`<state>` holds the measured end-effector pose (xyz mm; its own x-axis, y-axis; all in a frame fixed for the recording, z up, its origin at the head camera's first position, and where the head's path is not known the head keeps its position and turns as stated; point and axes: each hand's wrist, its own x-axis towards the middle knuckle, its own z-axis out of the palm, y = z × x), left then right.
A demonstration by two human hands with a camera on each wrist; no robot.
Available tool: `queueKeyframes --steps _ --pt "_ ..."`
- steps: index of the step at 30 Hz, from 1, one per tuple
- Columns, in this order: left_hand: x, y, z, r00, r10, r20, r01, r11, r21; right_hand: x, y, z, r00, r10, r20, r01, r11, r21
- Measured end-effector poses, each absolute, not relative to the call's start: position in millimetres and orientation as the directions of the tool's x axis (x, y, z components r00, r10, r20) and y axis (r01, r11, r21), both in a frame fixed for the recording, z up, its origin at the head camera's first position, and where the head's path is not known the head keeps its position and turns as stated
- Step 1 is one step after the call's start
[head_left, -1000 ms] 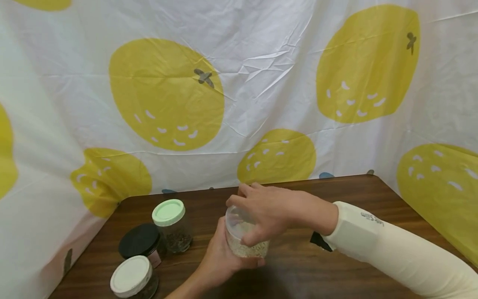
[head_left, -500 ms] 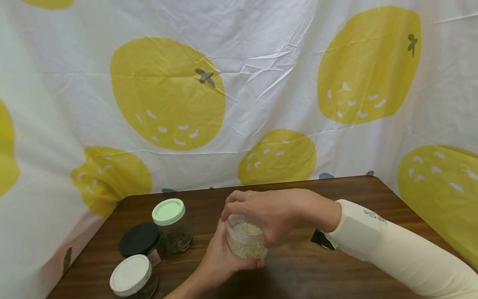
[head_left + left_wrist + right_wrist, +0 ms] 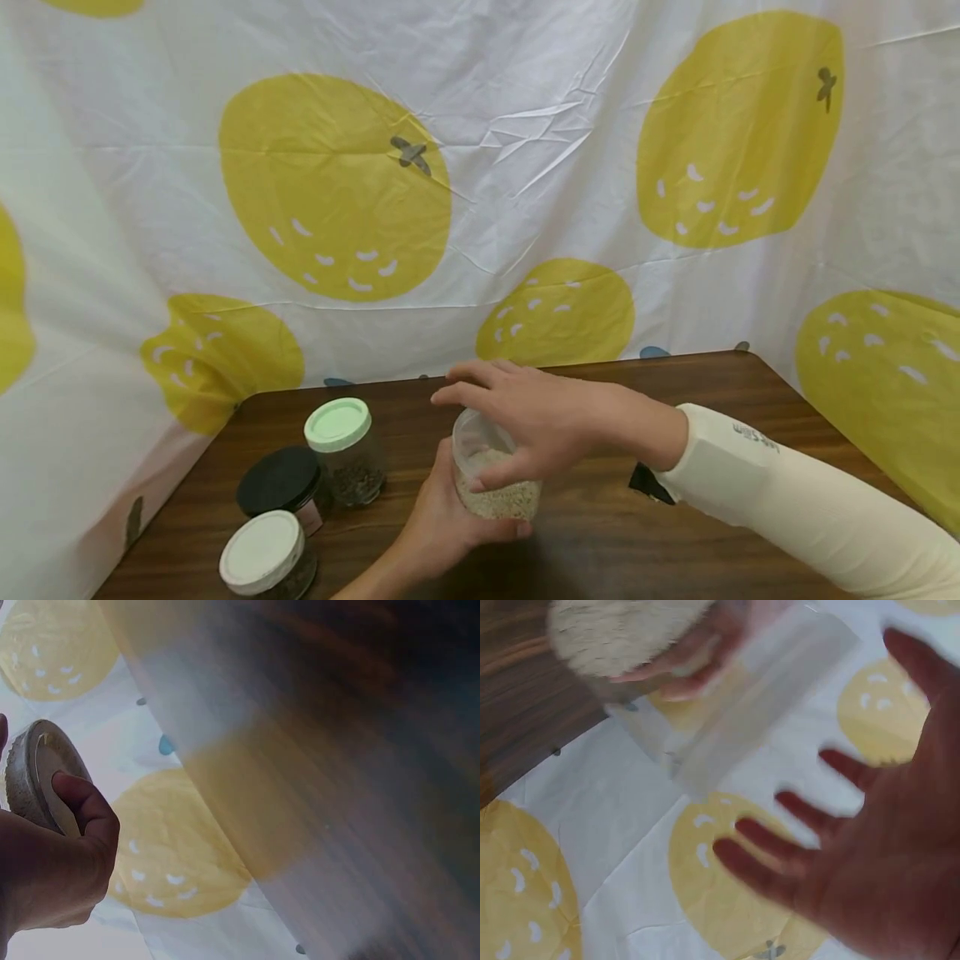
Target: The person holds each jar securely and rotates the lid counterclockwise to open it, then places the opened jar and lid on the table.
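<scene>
A clear jar (image 3: 501,500) part-filled with pale grains or flakes is held in my left hand (image 3: 442,517), tilted, near the middle of the table. In the left wrist view, the left thumb (image 3: 88,802) presses on the base of the jar (image 3: 56,761). My right hand (image 3: 543,421) hovers over the top of the jar, its fingers spread and partly hiding the lid end. The right wrist view shows those fingers (image 3: 757,870) apart from the clear, blurred lid (image 3: 769,697), with a gap between them.
Left on the dark wooden table (image 3: 600,550) stand a jar with a mint-green lid (image 3: 339,425), a jar with a black lid (image 3: 279,482) and a jar with a white lid (image 3: 262,552). A white curtain (image 3: 540,192) with yellow fruit prints hangs behind the table.
My right hand's fingers curled down round the jar's top half a second ago; now they are spread and raised. The left hand and its jar stay nearly in place.
</scene>
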<state>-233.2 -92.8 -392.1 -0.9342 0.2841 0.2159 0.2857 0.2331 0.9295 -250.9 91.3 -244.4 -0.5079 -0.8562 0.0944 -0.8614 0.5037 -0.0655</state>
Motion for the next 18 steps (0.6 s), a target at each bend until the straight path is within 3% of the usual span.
queueKeyframes --steps 5,8,18 --pt "-232 -92 -393 -0.932 0.276 0.237 0.301 0.219 0.928 -240 83 -255 -0.714 -0.672 0.198 -0.669 0.737 0.09" --pt "-232 -91 -393 -0.931 0.26 0.257 0.32 0.243 0.916 -234 80 -259 -0.784 -0.591 0.188 -0.579 0.806 0.122" --pt "-232 -91 -394 -0.928 0.295 0.23 0.303 0.232 0.924 -236 81 -261 -0.784 -0.604 0.143 -0.592 0.797 0.12"
